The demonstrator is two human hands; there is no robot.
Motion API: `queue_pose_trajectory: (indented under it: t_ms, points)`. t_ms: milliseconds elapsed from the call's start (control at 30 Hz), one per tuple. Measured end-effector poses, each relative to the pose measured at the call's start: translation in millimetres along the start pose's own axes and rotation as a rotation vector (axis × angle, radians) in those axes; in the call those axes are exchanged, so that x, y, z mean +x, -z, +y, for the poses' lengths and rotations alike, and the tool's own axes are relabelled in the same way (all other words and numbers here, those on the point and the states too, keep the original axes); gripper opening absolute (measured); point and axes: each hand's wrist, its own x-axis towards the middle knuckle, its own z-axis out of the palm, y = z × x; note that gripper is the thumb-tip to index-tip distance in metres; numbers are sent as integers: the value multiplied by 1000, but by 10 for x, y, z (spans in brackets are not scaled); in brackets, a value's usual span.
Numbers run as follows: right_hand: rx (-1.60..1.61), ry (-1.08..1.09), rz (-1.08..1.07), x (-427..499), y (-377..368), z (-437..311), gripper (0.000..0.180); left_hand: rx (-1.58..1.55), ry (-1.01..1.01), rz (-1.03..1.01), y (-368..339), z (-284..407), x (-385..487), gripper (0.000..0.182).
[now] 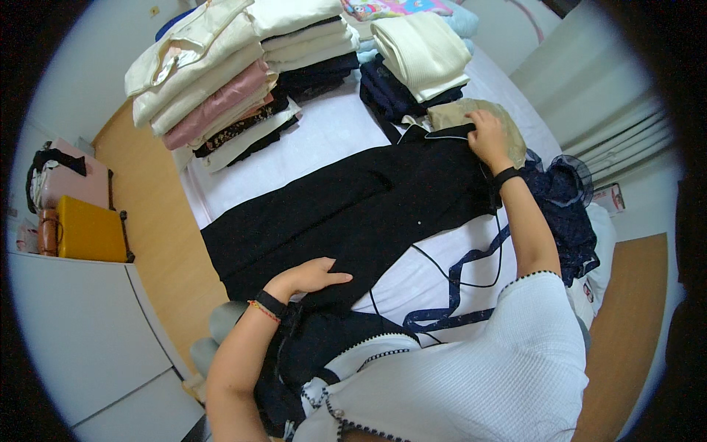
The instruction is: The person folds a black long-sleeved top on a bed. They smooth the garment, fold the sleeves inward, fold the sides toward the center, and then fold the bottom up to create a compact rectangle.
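A black garment (331,204) with white-piped collar points lies spread across a white-sheeted bed (337,130). On its near left part rests my left hand (309,276), palm down, thumb apart from the fingers. At the far right end, my right hand (489,135) is at the garment's edge by the collar (450,132). Its fingertips reach over a folded beige cloth (508,119), and I cannot tell whether they pinch the black fabric. A navy ruffled garment (566,221) is bunched just right of my right forearm.
Folded clothes stand in stacks at the back: a white and pink stack (210,83), a white and dark one (309,44), and cream knitwear (422,52) on navy. A navy strap (455,282) and a thin black cord (436,265) trail over the sheet. Left stands a yellow suitcase (91,229).
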Motion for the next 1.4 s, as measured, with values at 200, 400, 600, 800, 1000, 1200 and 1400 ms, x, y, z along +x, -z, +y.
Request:
queue_pose_trajectory:
  t_ms: [200, 400, 600, 800, 1000, 1200, 1400]
  points:
    - [-19, 394, -367, -396, 308, -647, 74, -210, -115, -54, -61, 476, -217, 49]
    - [-88, 305, -425, -581, 228, -357, 72, -493, -192, -161, -135, 837, -366, 45]
    - [117, 94, -450, -496, 11, 184, 33, -425, -333, -226, -261, 871, -437, 44]
    - [79, -73, -241, -522, -109, 478, 30, -556, -408, -187, -463, 789, -342, 46]
    - [-29, 183, -147, -591, -132, 353, 34, -759, -77, -70, -523, 564, -106, 33]
    - [-110, 158, -190, -677, -215, 399, 38, -730, -239, -210, -557, 415, -85, 50]
    - [-90, 215, -278, -848, -245, 479, 49, -576, -204, -287, -477, 351, -165, 24]
